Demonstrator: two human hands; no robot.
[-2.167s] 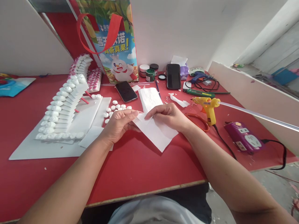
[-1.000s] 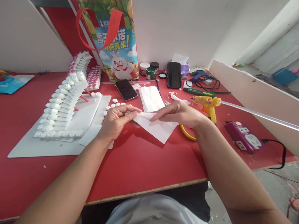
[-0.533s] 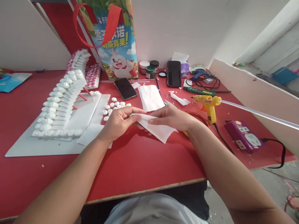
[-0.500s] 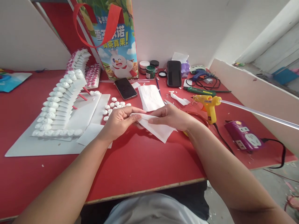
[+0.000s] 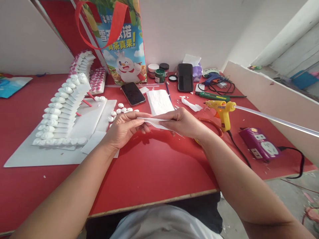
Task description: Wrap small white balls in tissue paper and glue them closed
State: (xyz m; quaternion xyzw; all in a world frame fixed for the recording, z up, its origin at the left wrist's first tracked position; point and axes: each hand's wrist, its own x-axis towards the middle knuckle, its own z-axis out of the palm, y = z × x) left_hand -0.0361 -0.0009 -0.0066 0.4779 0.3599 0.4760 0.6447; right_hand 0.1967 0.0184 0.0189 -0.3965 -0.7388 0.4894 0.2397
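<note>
A thin white sheet point(image 5: 157, 124) is held between my two hands above the red table point(image 5: 149, 172), folded or tilted so that only a narrow strip shows. My left hand point(image 5: 127, 127) pinches its left end between thumb and fingers. Thumb and fingers of my right hand point(image 5: 180, 122) close on the right part. Just behind the hands lies a stack of white sheets point(image 5: 161, 102). Several small white rosettes point(image 5: 121, 111) sit behind my left hand. On the left, a curved white piece edged with rosettes point(image 5: 59, 106) rests on a white board point(image 5: 22, 156).
A yellow glue gun point(image 5: 223, 111), a purple power socket point(image 5: 260, 144) and cables lie on the right. Behind are two phones point(image 5: 133, 94) point(image 5: 185, 77), paint jars point(image 5: 159, 75), a green-handled tool point(image 5: 214, 96) and a tall printed bag point(image 5: 124, 49).
The white sheet hung down flat toward me before; now it is raised and shows as a narrow strip. My right hand's fingers have moved slightly, and the view has shifted a little.
</note>
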